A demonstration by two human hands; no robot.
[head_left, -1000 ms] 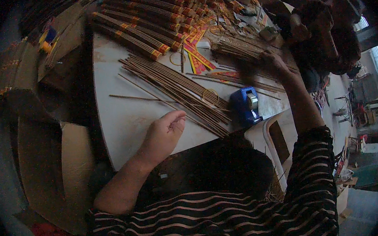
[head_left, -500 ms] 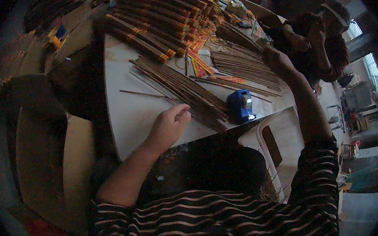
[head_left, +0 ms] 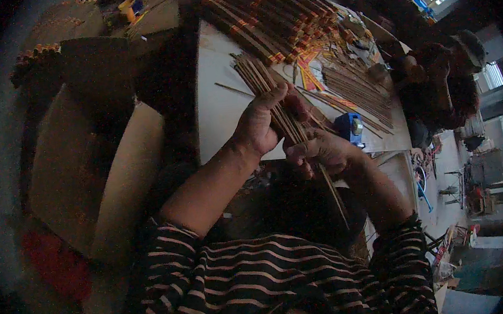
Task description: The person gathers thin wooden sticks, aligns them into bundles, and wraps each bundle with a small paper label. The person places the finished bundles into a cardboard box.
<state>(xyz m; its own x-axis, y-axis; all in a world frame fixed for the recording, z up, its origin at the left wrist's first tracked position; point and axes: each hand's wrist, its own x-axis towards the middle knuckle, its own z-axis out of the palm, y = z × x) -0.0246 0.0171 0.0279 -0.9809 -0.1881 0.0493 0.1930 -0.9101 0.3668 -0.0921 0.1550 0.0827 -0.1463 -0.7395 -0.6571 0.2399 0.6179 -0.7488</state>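
A loose bunch of thin brown incense sticks (head_left: pixel 250 73) is held at a slant above the table's near edge. My left hand (head_left: pixel 257 123) is closed round its middle, thumb on top. Lower down, my right hand (head_left: pixel 324 149) grips the same bunch with bent fingers. One stick (head_left: pixel 335 197) juts out well below the right hand, toward my lap. Right of the bunch, on the table, stands a blue tape dispenser (head_left: pixel 349 128). More loose sticks (head_left: pixel 356 91) lie spread beyond it, beside red and yellow paper strips (head_left: pixel 312 71).
Banded bundles (head_left: pixel 269 15) are piled at the back of the white table (head_left: pixel 218 115). A single stick (head_left: pixel 234 90) lies at its left. Open cardboard boxes (head_left: pixel 126 165) stand on the left. Across the table at right sits another person (head_left: pixel 445 80).
My right hand has come from the far right of the table down to the bunch. The bunch has been lifted off the table into both hands. The view has shifted.
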